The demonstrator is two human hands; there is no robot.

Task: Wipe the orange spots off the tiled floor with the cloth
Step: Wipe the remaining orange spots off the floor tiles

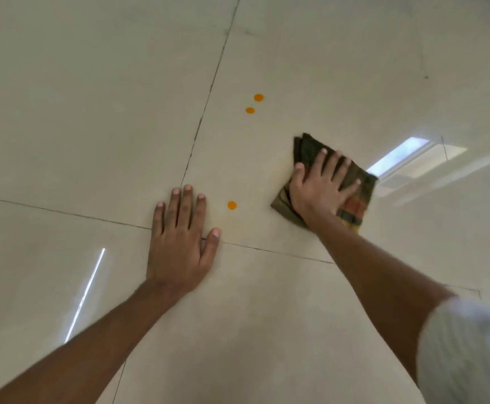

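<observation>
Three orange spots mark the beige tiled floor [92, 112]: one [231, 205] lies between my hands, and two more [258, 97] [250, 110] sit farther away, close together. A folded dark green cloth [308, 150] with orange and yellow stripes lies flat on the floor to the right of the near spot. My right hand [319, 185] presses flat on the cloth, fingers spread. My left hand [179, 237] rests palm down on the bare tile just left of the near spot, holding nothing.
Dark grout lines cross near my left hand [200, 126]. A bright window reflection [398, 156] glares on the tile right of the cloth, and a thin light streak [86, 293] shows at the lower left. My white sleeve [471, 354] fills the bottom right corner.
</observation>
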